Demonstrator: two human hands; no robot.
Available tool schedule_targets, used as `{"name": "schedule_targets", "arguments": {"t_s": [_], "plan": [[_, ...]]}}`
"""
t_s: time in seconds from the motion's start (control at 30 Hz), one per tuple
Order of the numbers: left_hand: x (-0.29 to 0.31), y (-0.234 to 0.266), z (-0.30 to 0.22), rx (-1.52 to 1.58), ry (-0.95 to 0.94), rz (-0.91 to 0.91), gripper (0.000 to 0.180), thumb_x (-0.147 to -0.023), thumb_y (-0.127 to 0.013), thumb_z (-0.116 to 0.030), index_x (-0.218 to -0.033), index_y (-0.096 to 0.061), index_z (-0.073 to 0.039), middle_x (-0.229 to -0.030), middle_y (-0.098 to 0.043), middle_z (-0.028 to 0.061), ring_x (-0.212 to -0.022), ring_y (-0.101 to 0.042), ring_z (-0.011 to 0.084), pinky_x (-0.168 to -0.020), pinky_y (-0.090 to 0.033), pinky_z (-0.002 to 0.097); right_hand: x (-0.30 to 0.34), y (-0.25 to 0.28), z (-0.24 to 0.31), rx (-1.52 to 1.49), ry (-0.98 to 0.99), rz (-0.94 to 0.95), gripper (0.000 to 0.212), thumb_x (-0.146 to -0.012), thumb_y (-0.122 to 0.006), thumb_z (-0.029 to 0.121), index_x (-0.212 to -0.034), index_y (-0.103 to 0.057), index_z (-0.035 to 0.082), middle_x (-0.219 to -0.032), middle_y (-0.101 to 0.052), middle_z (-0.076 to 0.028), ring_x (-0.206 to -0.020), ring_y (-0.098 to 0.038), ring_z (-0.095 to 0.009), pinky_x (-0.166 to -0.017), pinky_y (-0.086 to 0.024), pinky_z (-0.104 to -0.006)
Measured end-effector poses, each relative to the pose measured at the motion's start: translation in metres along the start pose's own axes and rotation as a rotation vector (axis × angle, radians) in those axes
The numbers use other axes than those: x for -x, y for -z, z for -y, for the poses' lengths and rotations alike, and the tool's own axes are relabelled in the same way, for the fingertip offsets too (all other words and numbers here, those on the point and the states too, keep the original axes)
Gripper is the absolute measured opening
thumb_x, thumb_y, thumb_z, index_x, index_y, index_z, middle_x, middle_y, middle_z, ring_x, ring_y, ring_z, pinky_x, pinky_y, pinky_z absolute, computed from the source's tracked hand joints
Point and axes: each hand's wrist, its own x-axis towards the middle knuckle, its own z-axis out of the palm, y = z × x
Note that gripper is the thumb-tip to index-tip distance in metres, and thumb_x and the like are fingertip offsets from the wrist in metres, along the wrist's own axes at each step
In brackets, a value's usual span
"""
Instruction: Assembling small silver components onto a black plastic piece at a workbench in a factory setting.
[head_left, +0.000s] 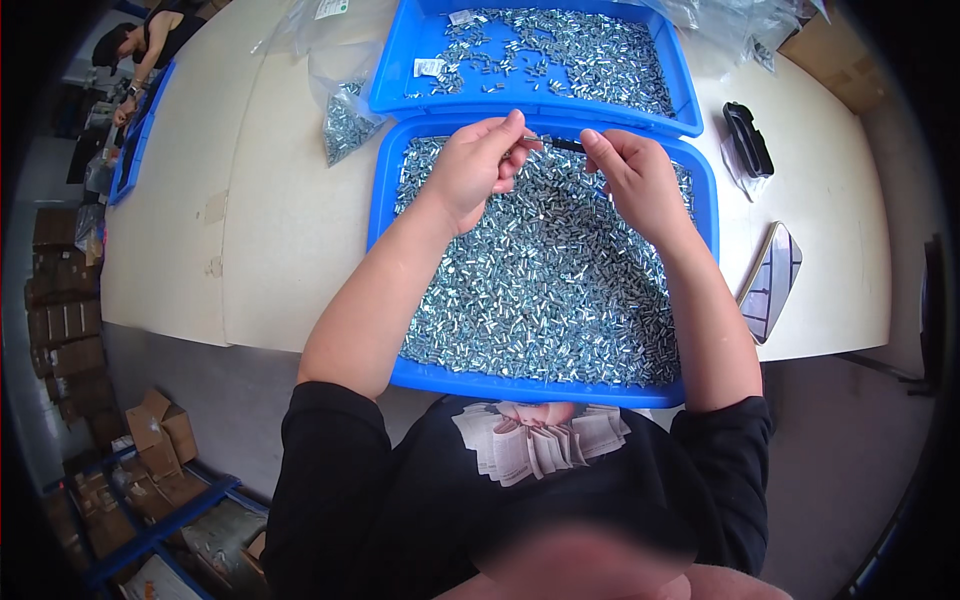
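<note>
The left hand (466,175) was pinched, thumb to finger, on a small silvery metal cylinder (532,140), above the far end of a blue rectangular plastic tray (383,190). The right hand (640,182) was clamped on a slim black bar (568,146) that pointed toward the cylinder; whether the two touched could not be told.

The cylinder looked light, stiff and hard to break, though its smooth, shiny side probably made it slippery; a fingertip hold around the side, near one end, seemed surest. The bar looked thin and rigid, best gripped at the end away from the cylinder.

One cylinder and one bar were in hand. Loose silvery metal pieces (540,290) covered the tray's floor, too many to count. On the cream counter (290,180) behind it stood a second blue plastic tray (402,70), partly filled, with two white paper slips (428,67) inside. Around these lay one clear plastic bag of pieces (350,125), one black oblong case (748,140) and one flat phone-like slab (772,280).
</note>
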Motion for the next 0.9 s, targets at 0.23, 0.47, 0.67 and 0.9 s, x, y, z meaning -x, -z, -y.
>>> {"name": "schedule_targets", "arguments": {"t_s": [0.23, 0.47, 0.67, 0.9], "plan": [[-0.001, 0.003, 0.006, -0.339, -0.165, 0.007, 0.030, -0.093, -0.050, -0.030, -0.077, -0.060, -0.006, -0.063, -0.046, -0.0059, -0.056, -0.035, 0.0031, -0.049, -0.029, 0.0210, 0.000, 0.001, 0.000, -0.021, 0.072, 0.027, 0.033, -0.087, -0.060, 0.031, -0.077, -0.061, -0.001, -0.059, -0.053, -0.002, -0.055, -0.044, -0.007, -0.050, -0.036, -0.0252], [-0.003, -0.002, 0.013, -0.457, -0.288, -0.083, 0.013, -0.088, -0.059, -0.018, -0.083, -0.058, -0.006, -0.065, -0.046, -0.0070, -0.055, -0.036, 0.0014, -0.047, -0.029, 0.0189, 0.001, 0.004, 0.002, -0.011, 0.005, 0.021, 0.029, -0.085, -0.062, 0.027, -0.081, -0.062, -0.001, -0.060, -0.053, -0.001, -0.056, -0.044, -0.006, -0.050, -0.036, -0.0248], [0.000, -0.010, 0.014, -0.734, -0.468, -0.139, 0.015, -0.086, -0.060, -0.017, -0.084, -0.059, -0.002, -0.068, -0.051, -0.0049, -0.059, -0.042, 0.0043, -0.053, -0.036, 0.0205, 0.003, -0.007, -0.011, 0.114, 0.314, -0.039, 0.021, -0.083, -0.062, 0.021, -0.085, -0.064, 0.000, -0.073, -0.062, -0.013, -0.060, -0.057, -0.023, -0.058, -0.046, -0.0341], [0.001, -0.010, 0.014, -0.769, -0.333, -0.099, 0.024, -0.091, -0.053, -0.024, -0.080, -0.059, -0.004, -0.061, -0.047, -0.0038, -0.056, -0.038, 0.0035, -0.050, -0.032, 0.0213, 0.005, 0.001, 0.004, 0.377, 0.481, -0.093, 0.014, -0.072, -0.069, 0.014, -0.083, -0.066, 0.005, -0.078, -0.059, -0.009, -0.080, -0.056, -0.027, -0.074, -0.044, -0.0372]]}}
